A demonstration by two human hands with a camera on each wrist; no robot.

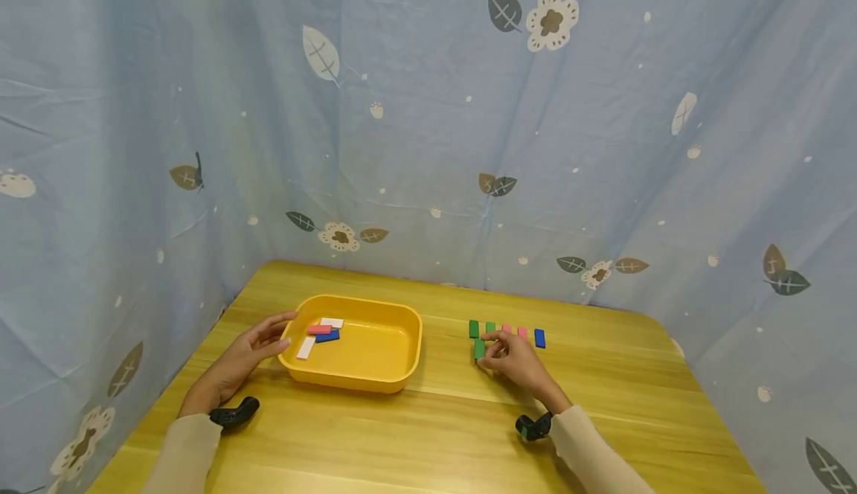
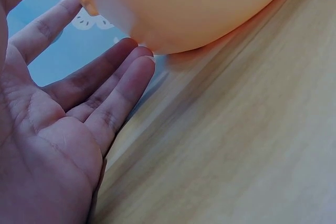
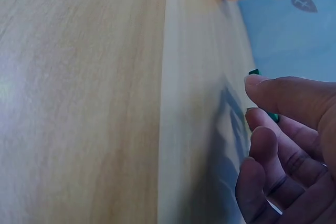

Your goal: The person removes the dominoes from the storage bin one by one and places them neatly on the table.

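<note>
At the row of small tiles, my right hand (image 1: 514, 360) has its thumb and index finger at opposite ends of a green tile (image 1: 479, 349), pinching it close over the table. In the right wrist view the fingers hide much of the green piece. My left hand (image 1: 244, 353) rests at the left end of a yellow tray (image 1: 355, 384), fingers extended along its rim. The left wrist view has those fingertips (image 2: 142, 69) against the tray's outer wall. Inside lie two white tiles, a pink tile (image 1: 319, 329) and a blue tile (image 1: 327, 336).
Beyond the right hand runs a row with two green tiles (image 1: 474, 329), two pink tiles (image 1: 522, 332) and a blue tile (image 1: 539, 338). Everything stands on a wooden table (image 1: 428, 434). A patterned blue curtain (image 1: 428, 144) hangs around its back and sides.
</note>
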